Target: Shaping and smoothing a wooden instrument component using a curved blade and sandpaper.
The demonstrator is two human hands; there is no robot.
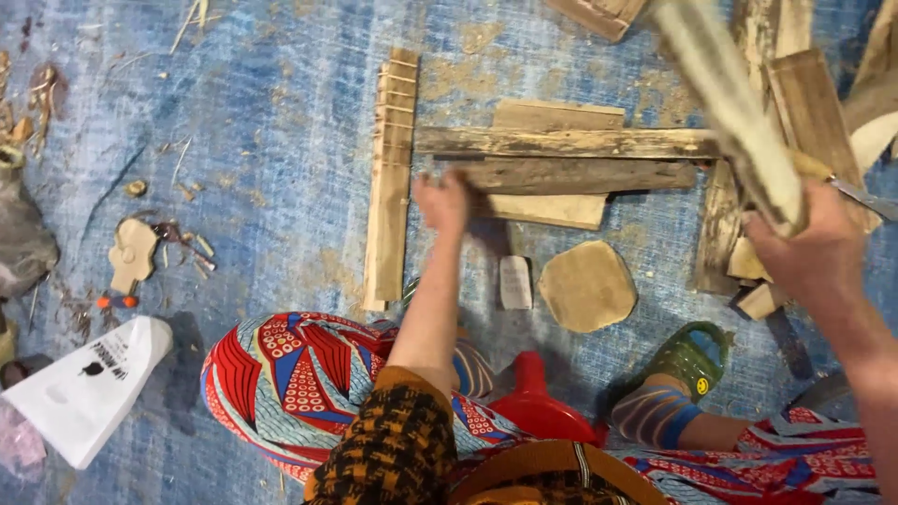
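My left hand [443, 202] reaches forward and rests on the near end of a dark wooden plank [580, 175] that lies crosswise on the blue tarp. My right hand [806, 251] grips a long pale piece of wood [730, 103], blurred and raised at an angle over the planks. A knife blade [865, 198] sticks out to the right of that hand. Another weathered plank [561, 141] lies just behind the dark one, over two light boards [552, 210].
A long slat with cut notches [391, 178] lies upright at the left. A rounded wood piece [586, 285] and a small block [514, 281] lie near my feet, one in a green sandal [687, 355]. More boards [809, 112] pile at right; a white bag [89, 388] at left.
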